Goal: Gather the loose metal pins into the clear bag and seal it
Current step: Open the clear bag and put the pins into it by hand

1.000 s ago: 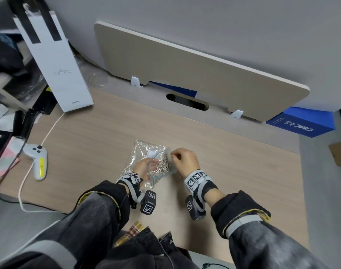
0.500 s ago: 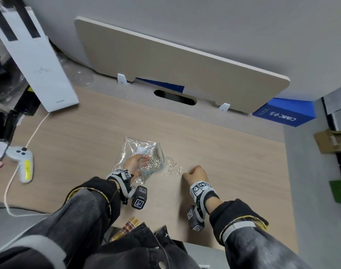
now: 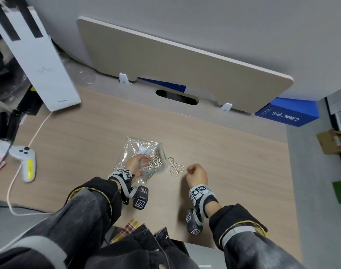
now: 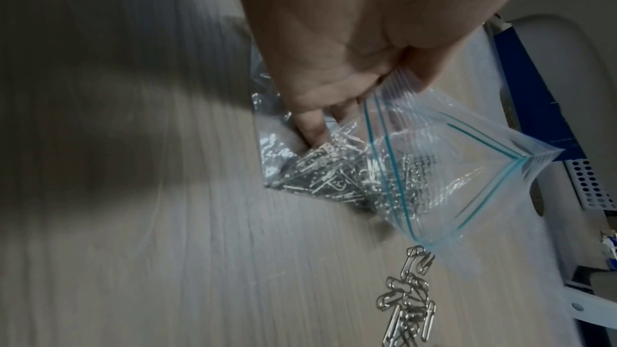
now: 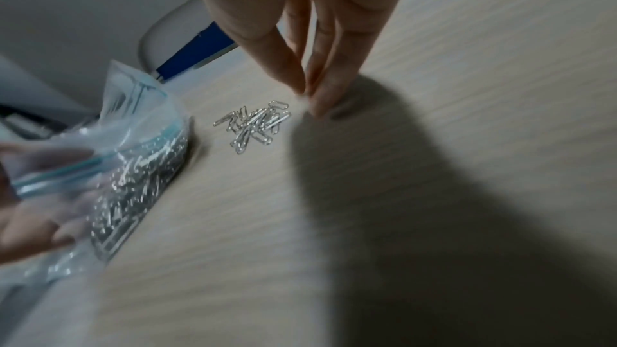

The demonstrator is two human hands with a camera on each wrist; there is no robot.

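Observation:
A clear zip bag [image 3: 156, 160] with a teal seal strip lies on the wooden table, its mouth facing right. It holds a heap of metal pins [image 4: 333, 176]. My left hand [image 3: 138, 164] pinches the bag's rim and keeps the mouth [image 4: 450, 168] spread. A small pile of loose pins [image 3: 176, 167] lies on the table just right of the mouth, also in the right wrist view [image 5: 255, 125]. My right hand [image 3: 191, 169] sits right of that pile. Its thumb and fingertips [image 5: 320, 104] are drawn together and touch the table beside the pins, with nothing visible between them.
Crinkled clear plastic [image 3: 130, 148] lies under the bag. A white controller [image 3: 24, 162] with a cable lies at the left, a tall white box [image 3: 35, 61] stands behind it. A beige board [image 3: 175, 61] leans at the back, a blue box [image 3: 288, 115] at the right.
My right hand left the bag's mouth and moved right and down to the table beside the loose pile. The left hand kept holding the bag open.

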